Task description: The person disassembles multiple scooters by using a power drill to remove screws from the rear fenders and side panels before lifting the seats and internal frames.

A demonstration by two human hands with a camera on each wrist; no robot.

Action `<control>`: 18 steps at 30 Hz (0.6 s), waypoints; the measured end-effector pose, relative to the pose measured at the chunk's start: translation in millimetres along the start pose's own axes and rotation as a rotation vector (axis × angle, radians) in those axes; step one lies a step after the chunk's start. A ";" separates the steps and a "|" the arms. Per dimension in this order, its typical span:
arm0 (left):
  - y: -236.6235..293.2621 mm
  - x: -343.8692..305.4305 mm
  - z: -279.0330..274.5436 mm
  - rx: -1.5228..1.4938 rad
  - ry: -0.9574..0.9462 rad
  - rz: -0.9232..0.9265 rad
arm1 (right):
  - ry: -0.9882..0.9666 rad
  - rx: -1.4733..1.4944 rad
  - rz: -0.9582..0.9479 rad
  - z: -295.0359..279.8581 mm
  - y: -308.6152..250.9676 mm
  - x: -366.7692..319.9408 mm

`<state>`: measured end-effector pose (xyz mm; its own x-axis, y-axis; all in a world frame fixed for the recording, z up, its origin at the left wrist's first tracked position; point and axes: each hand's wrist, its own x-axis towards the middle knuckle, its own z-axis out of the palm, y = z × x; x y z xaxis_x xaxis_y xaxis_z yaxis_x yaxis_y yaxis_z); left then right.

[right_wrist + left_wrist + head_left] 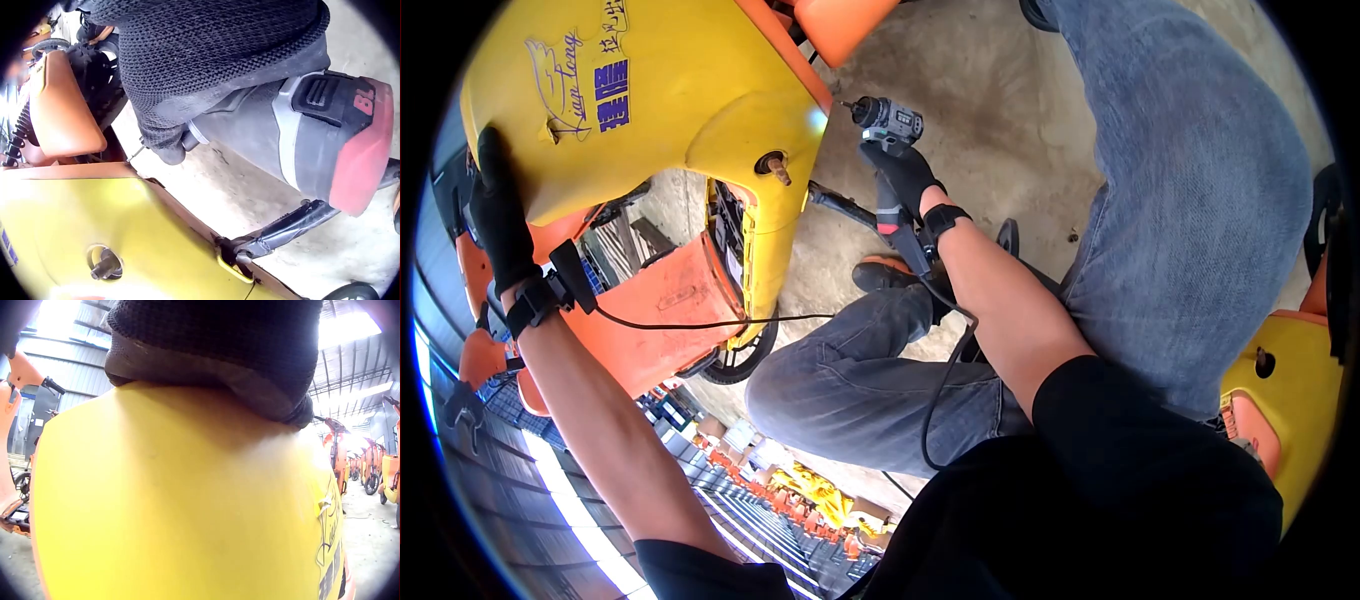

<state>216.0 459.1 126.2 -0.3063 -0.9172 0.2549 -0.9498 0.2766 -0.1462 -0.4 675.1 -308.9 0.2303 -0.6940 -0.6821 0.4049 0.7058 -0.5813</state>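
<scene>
My right hand (905, 175), in a black knit glove, grips the handle of a cordless impact driver (890, 118) beside the yellow panel's edge. The driver's bit points toward the panel; its red-and-grey battery (359, 156) shows in the right wrist view. My left hand (500, 215), also gloved, rests on the side of the yellow scooter panel (660, 80), with one finger extended along it. In the left wrist view the glove (212, 356) lies over the panel's top edge. A brown metal stub (778, 170) sticks out of a round hole in the panel.
An orange footboard section (665, 310) and a wheel (740, 360) sit below the panel. A black kickstand-like bar (840, 203) juts out beside it. Another yellow scooter part (1290, 380) stands at the right. Cables run from both wrists. More scooters (372, 462) line the hall.
</scene>
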 end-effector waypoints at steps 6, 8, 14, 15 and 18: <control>-22.5 8.0 -0.6 0.058 -0.044 0.051 | 0.003 -0.004 -0.031 -0.2 4.2 3.7; -21.2 8.4 0.7 0.076 -0.046 0.082 | 0.008 0.032 -0.052 -0.4 7.2 4.3; 18.0 1.3 5.2 -0.220 0.072 -0.231 | -0.015 -0.052 -0.029 0.5 10.0 7.9; 19.7 1.8 4.2 -0.217 0.061 -0.244 | -0.013 -0.060 -0.020 0.6 10.0 8.4; 22.2 1.0 4.7 -0.229 0.055 -0.250 | -0.009 -0.070 -0.007 1.6 10.6 9.6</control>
<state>194.9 463.0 118.7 -0.0595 -0.9495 0.3080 -0.9837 0.1083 0.1438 7.5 675.7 -321.0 0.2361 -0.7001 -0.6739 0.3434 0.7089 -0.6161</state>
